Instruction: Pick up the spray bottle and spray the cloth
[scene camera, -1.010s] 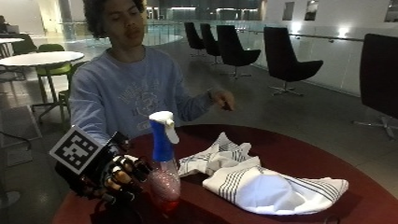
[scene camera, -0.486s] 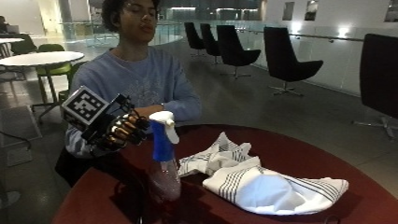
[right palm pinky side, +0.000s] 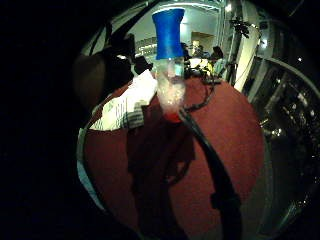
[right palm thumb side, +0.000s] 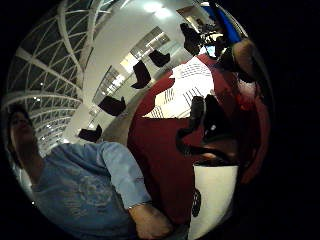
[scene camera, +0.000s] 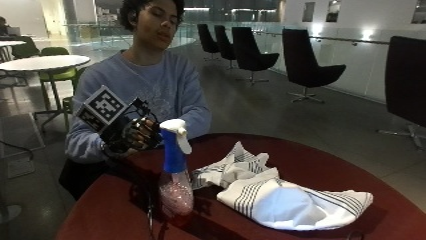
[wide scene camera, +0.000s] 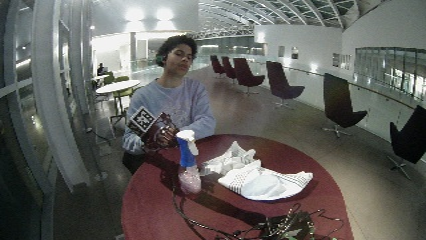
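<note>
Gloved right hand (scene camera: 133, 136) hangs behind the bottle's head, fingers curled, gripping nothing.
Clear blue-necked spray bottle (scene camera: 174, 177) stands beside the striped white cloth (scene camera: 279, 192); a careless reach could topple it.

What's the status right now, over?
Gloved right hand raised beside spray bottle, not holding it. Bottle upright on table. Striped cloth alongside. Nothing blocking.

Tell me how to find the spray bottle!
Look at the round dark red table. Near its edge, in front of the person's gloved right hand, the spray bottle stands upright beside the striped white cloth. Only it has a blue neck and white nozzle.
</note>
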